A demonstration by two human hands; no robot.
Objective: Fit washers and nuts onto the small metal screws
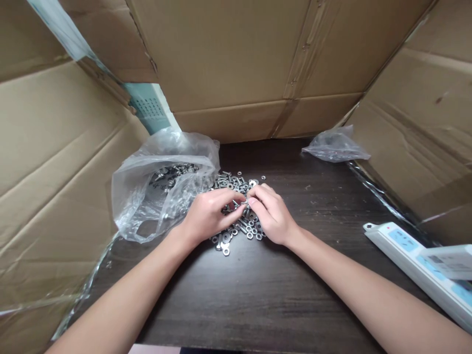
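Observation:
A pile of small silver bolts, nuts and washers (236, 187) lies on the dark wooden table (258, 295). Both hands meet over the pile's middle. My left hand (208, 216) has its fingers curled and pinched on a small metal piece, probably a bolt. My right hand (269, 214) pinches at the same spot from the right, fingertips touching the left hand's. What exactly sits between the fingertips is too small to make out. Loose washers (224, 246) lie just below the left hand.
A clear plastic bag (162, 191) holding more hardware lies left of the pile. A crumpled empty bag (335, 145) sits at the back right. Cardboard walls (239, 73) close in the left, back and right. A white power strip (416, 265) lies at the right edge.

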